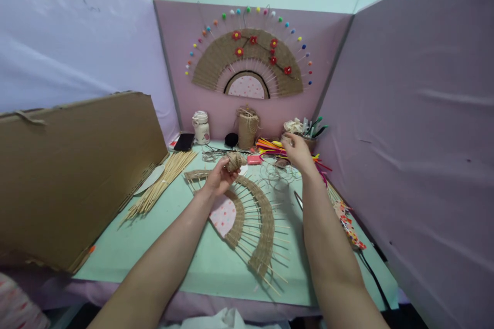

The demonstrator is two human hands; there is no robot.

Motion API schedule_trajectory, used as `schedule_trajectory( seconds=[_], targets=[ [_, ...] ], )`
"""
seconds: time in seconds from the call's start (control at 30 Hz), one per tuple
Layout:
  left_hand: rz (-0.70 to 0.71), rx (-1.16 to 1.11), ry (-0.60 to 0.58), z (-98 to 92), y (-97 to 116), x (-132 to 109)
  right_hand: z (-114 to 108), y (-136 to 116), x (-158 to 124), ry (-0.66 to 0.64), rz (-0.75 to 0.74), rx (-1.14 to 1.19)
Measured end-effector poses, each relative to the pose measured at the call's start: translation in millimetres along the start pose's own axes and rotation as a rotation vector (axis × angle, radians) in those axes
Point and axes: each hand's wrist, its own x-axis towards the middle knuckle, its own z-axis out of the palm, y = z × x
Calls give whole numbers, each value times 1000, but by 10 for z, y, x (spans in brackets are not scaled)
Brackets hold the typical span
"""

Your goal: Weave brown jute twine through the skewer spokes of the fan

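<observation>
My left hand (pixel 222 177) is closed around a small ball of jute twine (pixel 234 162), held above a half-round fan frame. Thin sticks spread from the fan's pink spotted centre (pixel 223 216), with a woven twine band (pixel 266 226) running across them. Part of the fan's upper edge is hidden behind my left hand. Raised at the right, my right hand (pixel 297 150) has its fingers curled together near the colourful pipe cleaners (pixel 272 147). Whatever those fingers pinch is too small to make out. Loose loops of thin wire or cord (pixel 278 176) lie between both hands.
A finished fan (pixel 216 64) with red flowers hangs on the back panel. Bamboo sticks (pixel 164 185) and a cardboard sheet (pixel 85 175) are at left. A white bottle (pixel 201 127), a twine-wrapped jar (pixel 247 131) and a pen holder (pixel 310 142) stand along the back.
</observation>
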Motion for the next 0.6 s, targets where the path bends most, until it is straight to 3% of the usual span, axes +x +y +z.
schedule_trajectory(
  seconds=[0.13,0.27,0.43,0.6],
  targets=[
    [25,96,-70,-9,-31,-10,306,-546,-214,-440,-140,352],
    [73,177,-106,-19,-79,-1,468,-731,-360,-669,-165,414],
    [198,226,-105,21,-64,-19,504,-584,-342,-620,-62,253],
    [267,218,-50,58,9,-63,422,-460,-280,-618,-24,265]
  ],
)
